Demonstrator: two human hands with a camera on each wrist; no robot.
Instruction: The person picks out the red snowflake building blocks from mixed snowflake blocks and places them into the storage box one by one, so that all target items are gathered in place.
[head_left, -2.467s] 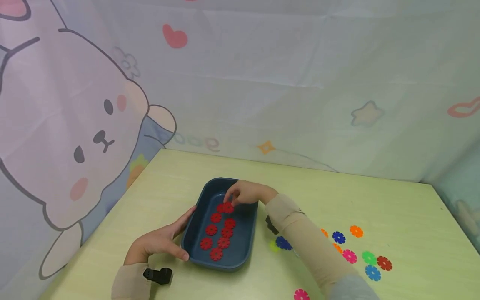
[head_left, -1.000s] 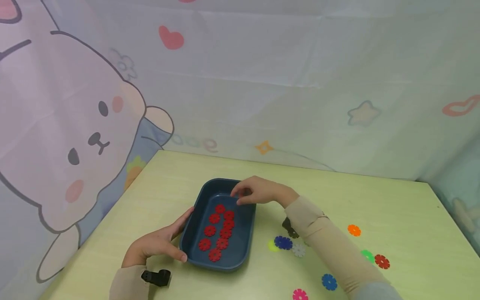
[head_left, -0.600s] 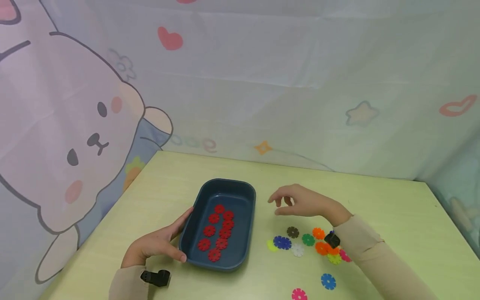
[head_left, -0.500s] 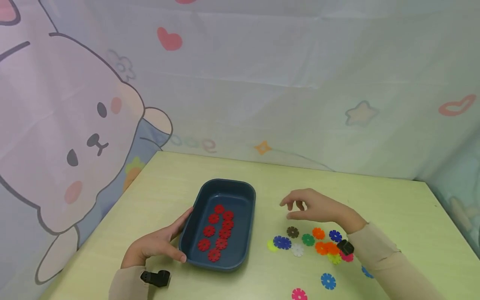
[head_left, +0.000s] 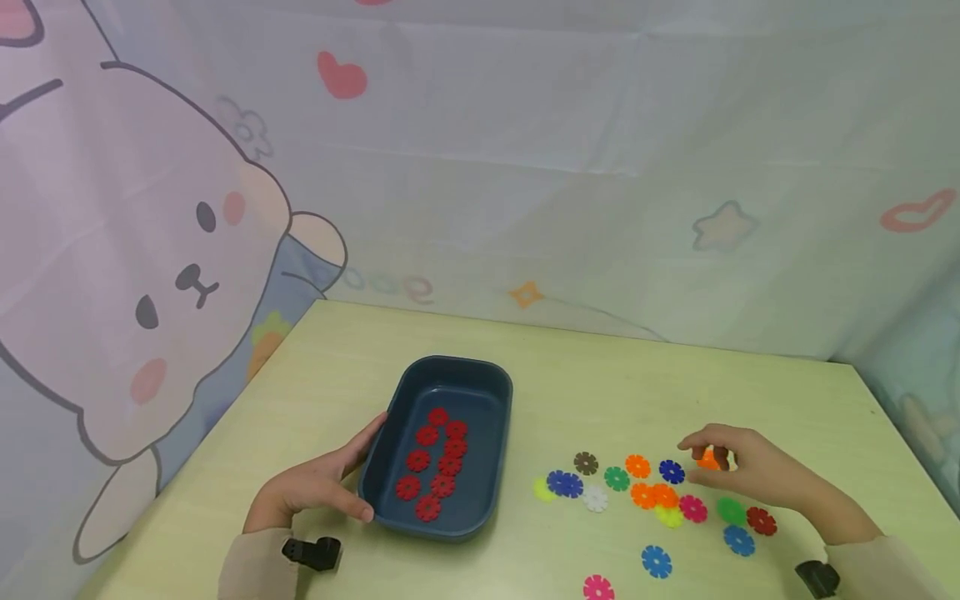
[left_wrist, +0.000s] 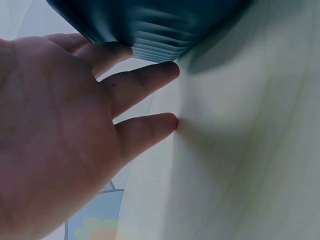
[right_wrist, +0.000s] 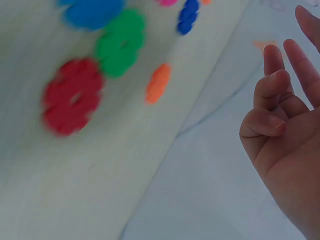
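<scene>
A dark blue tray [head_left: 480, 408] stands on the table with several red snowflake discs [head_left: 450, 466] lying in two rough rows. My left hand [head_left: 315, 485] rests against its left side, thumb at the near corner and fingers stretched along the wall. In the left wrist view, straight fingers touch the tray's ribbed outside. My right hand [head_left: 757, 467] hovers over the loose discs at right, fingers loosely bent and nothing between them. Below it are an orange disc [head_left: 708, 459], partly covered, a dark blue disc [head_left: 672, 472], a green disc [head_left: 731, 511] and a red disc [head_left: 762, 522].
More loose discs lie right of the tray: a brown disc [head_left: 586, 463], a white disc [head_left: 596, 498], overlapping orange discs [head_left: 654, 496] and a blue disc [head_left: 657, 562]. One pink disc [head_left: 598, 587] is near the bottom edge. A printed cloth [head_left: 600, 167] hangs behind the table.
My right hand let a red disc go in the tray, then moved out and rightward over the loose discs. The left hand has stayed at the tray.
</scene>
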